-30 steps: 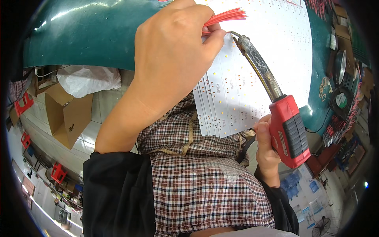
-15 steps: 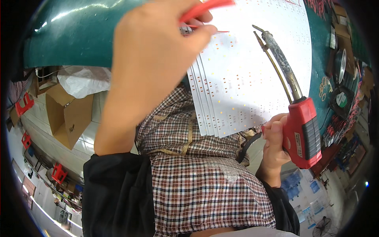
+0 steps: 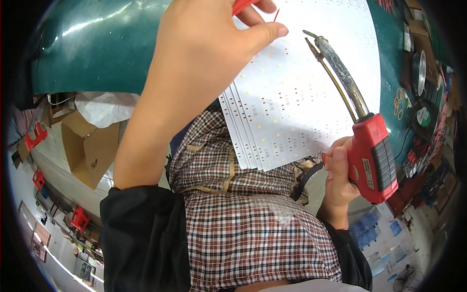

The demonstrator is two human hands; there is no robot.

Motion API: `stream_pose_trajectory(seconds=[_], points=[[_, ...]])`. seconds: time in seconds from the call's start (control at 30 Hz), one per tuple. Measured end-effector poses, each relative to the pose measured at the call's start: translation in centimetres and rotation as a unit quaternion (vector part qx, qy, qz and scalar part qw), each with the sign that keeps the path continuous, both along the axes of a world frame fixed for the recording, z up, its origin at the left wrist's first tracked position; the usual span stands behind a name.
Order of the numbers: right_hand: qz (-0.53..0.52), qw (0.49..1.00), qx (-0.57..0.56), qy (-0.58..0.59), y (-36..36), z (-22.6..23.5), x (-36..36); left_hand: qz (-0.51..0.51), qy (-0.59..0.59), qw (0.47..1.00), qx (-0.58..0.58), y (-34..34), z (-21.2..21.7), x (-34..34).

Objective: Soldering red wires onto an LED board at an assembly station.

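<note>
Over the green table (image 3: pixel 104 53), at its near edge: a stack of white boards (image 3: pixel 296 97), dotted with small yellow and orange marks. Left edges fanned in steps; lowest corner juts out above your plaid apron (image 3: pixel 258 228).

Your left hand (image 3: pixel 206 36) is above the boards' upper left part, its grip closed on red wires (image 3: pixel 243 6), the bundle partly cut off by the top of the view. One thin wire end (image 3: pixel 277 15) stands up by your fingers, just above the thumb tip.

Your right hand (image 3: pixel 339 170) has its grip wrapped on the red and black handle of the iron (image 3: pixel 370 141). Barrel slants up and left over the boards; the tip is near your left thumb, apart from it. Cannot tell whether the tip touches a board.

Right on the table: rubber bands (image 3: pixel 400 103). Left, below table level: open carton (image 3: pixel 90 153), white bag (image 3: pixel 109 108).
</note>
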State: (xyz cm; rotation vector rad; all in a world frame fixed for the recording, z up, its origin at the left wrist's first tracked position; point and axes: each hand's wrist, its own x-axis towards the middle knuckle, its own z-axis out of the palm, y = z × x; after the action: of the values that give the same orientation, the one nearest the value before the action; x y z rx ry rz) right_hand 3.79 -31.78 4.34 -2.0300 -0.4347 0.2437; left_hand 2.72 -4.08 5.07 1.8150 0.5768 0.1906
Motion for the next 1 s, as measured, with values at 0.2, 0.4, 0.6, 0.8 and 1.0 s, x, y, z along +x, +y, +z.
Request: stream_pose_trajectory(seconds=[0.2, 0.4, 0.6, 0.8, 1.0], points=[[0.03, 0.998, -0.048, 0.016, -0.6, 0.0, -0.1, -0.057, 0.011, 0.979, 0.194, -0.8, -0.1, 0.7], [0.065, 0.995, -0.072, -0.002, -1.0, -0.4, 0.1, -0.078, 0.055, 0.974, 0.205, 0.0, -1.3, 0.6], [0.074, 0.994, -0.075, -0.006, -0.9, -0.5, 0.3, -0.084, 0.04, 0.971, 0.221, -0.4, -1.1, 0.7], [0.034, 0.996, -0.076, 0.032, -1.1, -0.5, 0.3, -0.078, 0.007, 0.962, 0.262, -0.5, -1.4, 0.6], [0.067, 0.995, -0.052, -0.051, -0.5, -0.4, 0.3, -0.078, 0.022, 0.961, 0.266, -0.8, -1.0, 0.8]])
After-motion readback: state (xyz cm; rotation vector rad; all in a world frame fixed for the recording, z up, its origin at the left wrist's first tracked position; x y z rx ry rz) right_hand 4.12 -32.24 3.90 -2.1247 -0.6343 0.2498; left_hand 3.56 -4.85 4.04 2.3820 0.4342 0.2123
